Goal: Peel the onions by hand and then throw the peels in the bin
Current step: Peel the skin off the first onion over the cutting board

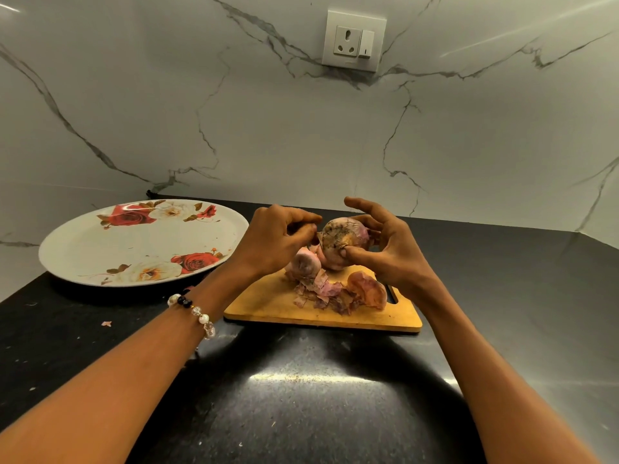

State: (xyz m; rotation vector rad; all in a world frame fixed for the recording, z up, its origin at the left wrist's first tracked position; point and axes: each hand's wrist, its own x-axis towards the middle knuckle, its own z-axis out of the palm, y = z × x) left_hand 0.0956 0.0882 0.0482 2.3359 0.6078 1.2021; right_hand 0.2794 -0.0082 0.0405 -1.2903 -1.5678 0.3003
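Observation:
My right hand (392, 249) holds a dirty, pinkish onion (343, 237) above the wooden cutting board (268, 306), thumb pressed on its near side. My left hand (278, 239) is curled beside the onion's left edge, fingertips pinching at its skin. Below the hands, two onions (306, 262) rest on the board, partly hidden. A heap of pink and brown peels (326, 294) lies in the board's middle, with a larger curved peel (368, 291) to its right. No bin is in view.
A large white plate with red roses (140, 242) sits on the black counter (301, 396) to the left of the board. A small peel scrap (106, 323) lies on the counter. A marble wall with a socket (353, 41) rises behind.

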